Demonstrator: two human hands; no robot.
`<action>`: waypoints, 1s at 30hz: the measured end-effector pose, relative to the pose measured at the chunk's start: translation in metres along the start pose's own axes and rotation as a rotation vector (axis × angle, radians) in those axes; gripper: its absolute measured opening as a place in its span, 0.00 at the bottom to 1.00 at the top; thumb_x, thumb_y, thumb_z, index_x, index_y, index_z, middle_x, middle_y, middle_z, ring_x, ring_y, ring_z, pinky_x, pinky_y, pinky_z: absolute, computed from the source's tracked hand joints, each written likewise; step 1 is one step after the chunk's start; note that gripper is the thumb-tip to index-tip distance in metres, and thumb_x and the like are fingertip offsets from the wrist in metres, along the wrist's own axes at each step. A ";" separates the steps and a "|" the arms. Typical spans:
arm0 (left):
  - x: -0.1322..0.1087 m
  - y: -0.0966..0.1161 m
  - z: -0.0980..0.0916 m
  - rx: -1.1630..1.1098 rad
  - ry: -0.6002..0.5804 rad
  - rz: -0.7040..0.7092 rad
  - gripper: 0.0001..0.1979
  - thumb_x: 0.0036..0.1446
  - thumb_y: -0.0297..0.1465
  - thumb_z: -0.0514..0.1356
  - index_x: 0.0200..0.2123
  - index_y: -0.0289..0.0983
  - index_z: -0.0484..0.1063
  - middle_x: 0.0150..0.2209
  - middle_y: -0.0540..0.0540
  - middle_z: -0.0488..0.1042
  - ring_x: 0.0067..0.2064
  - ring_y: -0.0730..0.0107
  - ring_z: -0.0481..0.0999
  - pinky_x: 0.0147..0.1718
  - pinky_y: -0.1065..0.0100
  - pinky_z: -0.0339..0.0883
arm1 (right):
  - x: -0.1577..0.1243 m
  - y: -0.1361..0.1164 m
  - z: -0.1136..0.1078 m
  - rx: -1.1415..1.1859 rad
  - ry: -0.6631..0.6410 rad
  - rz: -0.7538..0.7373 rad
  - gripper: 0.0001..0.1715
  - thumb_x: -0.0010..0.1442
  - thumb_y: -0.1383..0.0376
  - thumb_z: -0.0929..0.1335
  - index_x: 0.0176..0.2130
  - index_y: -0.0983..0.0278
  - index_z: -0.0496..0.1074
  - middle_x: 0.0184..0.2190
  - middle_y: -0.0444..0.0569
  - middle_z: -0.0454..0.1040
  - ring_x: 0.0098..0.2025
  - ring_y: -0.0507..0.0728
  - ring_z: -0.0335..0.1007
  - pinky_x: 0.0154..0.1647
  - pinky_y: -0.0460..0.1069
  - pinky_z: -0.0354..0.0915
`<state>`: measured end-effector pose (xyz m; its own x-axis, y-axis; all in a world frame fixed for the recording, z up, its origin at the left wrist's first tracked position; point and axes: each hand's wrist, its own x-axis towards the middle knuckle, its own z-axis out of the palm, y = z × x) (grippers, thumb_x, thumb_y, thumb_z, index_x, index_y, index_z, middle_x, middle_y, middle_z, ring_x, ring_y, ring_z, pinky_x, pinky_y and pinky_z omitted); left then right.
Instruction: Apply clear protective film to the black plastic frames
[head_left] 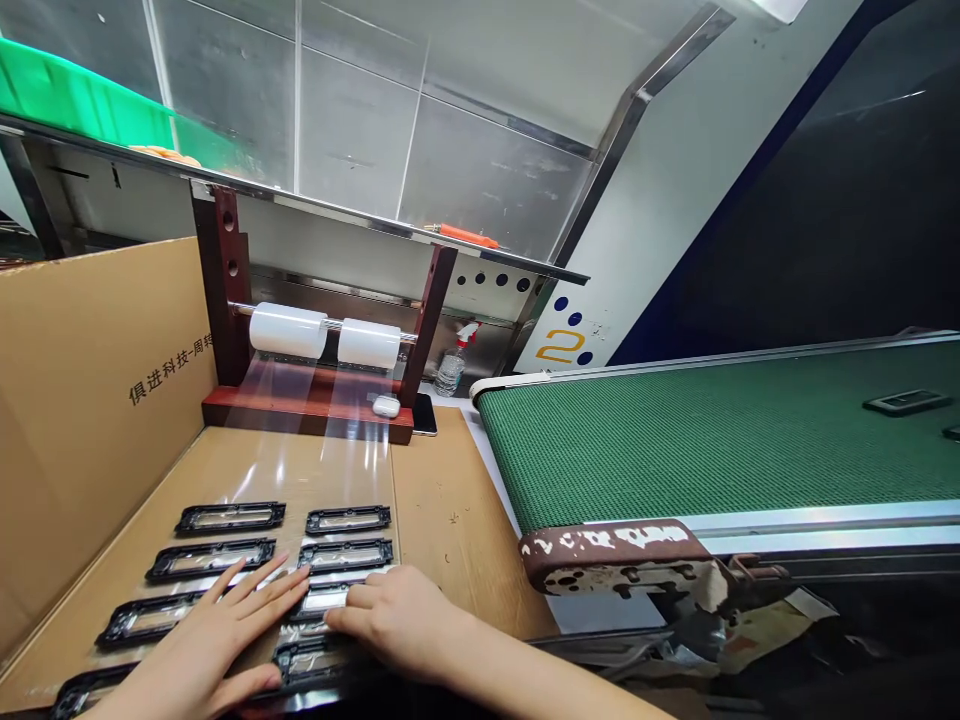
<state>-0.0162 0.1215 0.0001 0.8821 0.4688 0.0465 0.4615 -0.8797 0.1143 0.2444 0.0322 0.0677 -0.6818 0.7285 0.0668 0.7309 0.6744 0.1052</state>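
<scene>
Black rectangular plastic frames with clear windows lie in two columns on strips of clear film (pixel 358 460) over cardboard. My left hand (pixel 217 640) is spread flat across the space between the columns, its fingertips reaching a black plastic frame (pixel 319 600) in the right column. At that frame's right end is my right hand (pixel 405 620), with curled fingers gripping its edge; the hand covers part of it. Just above sits another frame (pixel 345 555). On the left, a frame (pixel 154 618) is partly hidden by my left hand.
Two white film rolls (pixel 289 330) hang on a dark red wooden stand (pixel 225 405). A white earbud case (pixel 386 406) rests on its base, near a phone (pixel 424 414) and a spray bottle (pixel 451 368). A green conveyor belt (pixel 675 440) runs at right; a cardboard wall (pixel 97 370) stands left.
</scene>
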 end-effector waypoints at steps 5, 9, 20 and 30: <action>-0.001 0.012 0.002 0.137 0.158 -0.033 0.34 0.61 0.53 0.48 0.65 0.58 0.35 0.64 0.56 0.56 0.64 0.55 0.57 0.57 0.38 0.58 | -0.019 0.006 -0.011 -0.009 -0.064 0.049 0.09 0.67 0.64 0.62 0.47 0.59 0.67 0.36 0.40 0.77 0.34 0.52 0.71 0.25 0.49 0.58; -0.001 0.004 0.002 0.100 0.123 0.006 0.35 0.61 0.53 0.48 0.65 0.59 0.32 0.64 0.56 0.56 0.64 0.54 0.57 0.55 0.38 0.59 | -0.039 0.011 -0.015 0.014 -0.110 0.106 0.12 0.66 0.64 0.63 0.50 0.58 0.67 0.38 0.41 0.77 0.37 0.52 0.72 0.25 0.49 0.58; -0.001 -0.011 0.003 0.030 0.095 0.056 0.33 0.62 0.49 0.51 0.65 0.58 0.40 0.64 0.53 0.55 0.63 0.49 0.58 0.53 0.39 0.61 | -0.094 0.029 -0.033 -0.001 -0.194 0.266 0.11 0.65 0.66 0.64 0.47 0.59 0.71 0.34 0.44 0.76 0.35 0.53 0.71 0.27 0.48 0.57; 0.038 -0.020 -0.023 -0.060 0.004 -0.117 0.27 0.62 0.51 0.50 0.63 0.54 0.53 0.65 0.50 0.52 0.66 0.46 0.52 0.59 0.36 0.51 | -0.026 0.017 -0.018 0.041 0.044 0.321 0.15 0.65 0.64 0.63 0.51 0.54 0.68 0.35 0.43 0.73 0.36 0.53 0.70 0.27 0.45 0.60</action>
<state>0.0059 0.1583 0.0223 0.8219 0.5687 0.0333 0.5550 -0.8125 0.1781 0.2745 0.0224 0.0860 -0.4167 0.8993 0.1330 0.9086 0.4163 0.0319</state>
